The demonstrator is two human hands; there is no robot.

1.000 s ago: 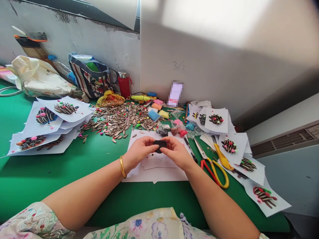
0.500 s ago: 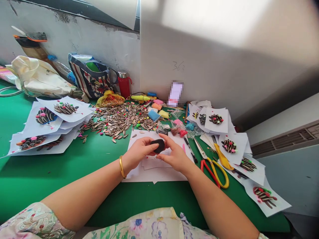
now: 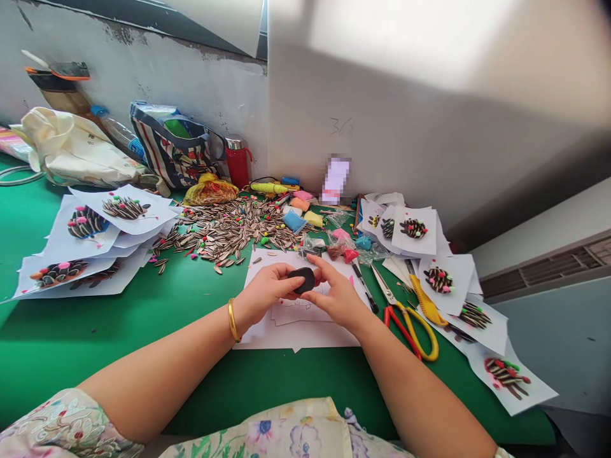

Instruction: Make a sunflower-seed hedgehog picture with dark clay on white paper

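My left hand (image 3: 265,291) and my right hand (image 3: 337,294) meet over a stack of white paper sheets (image 3: 296,324) on the green table (image 3: 95,337). Between their fingertips they pinch a flat black lump of clay (image 3: 302,279), held a little above the paper. The top sheet carries a small drawing, partly hidden by my hands. A gold bangle (image 3: 233,320) circles my left wrist.
A heap of striped sunflower seeds (image 3: 224,230) lies behind the paper. Sheets with seed-and-clay hedgehog figures (image 3: 86,222) pile up at left and right (image 3: 439,280). Scissors (image 3: 410,318), a yellow cutter (image 3: 424,299), clay blocks (image 3: 296,219), a red bottle (image 3: 237,162) and bags (image 3: 172,146) stand around.
The black clay has turned from a level flat piece into a tilted oval, and my right fingers have slid along its right side. Both hands stay in place over the paper.
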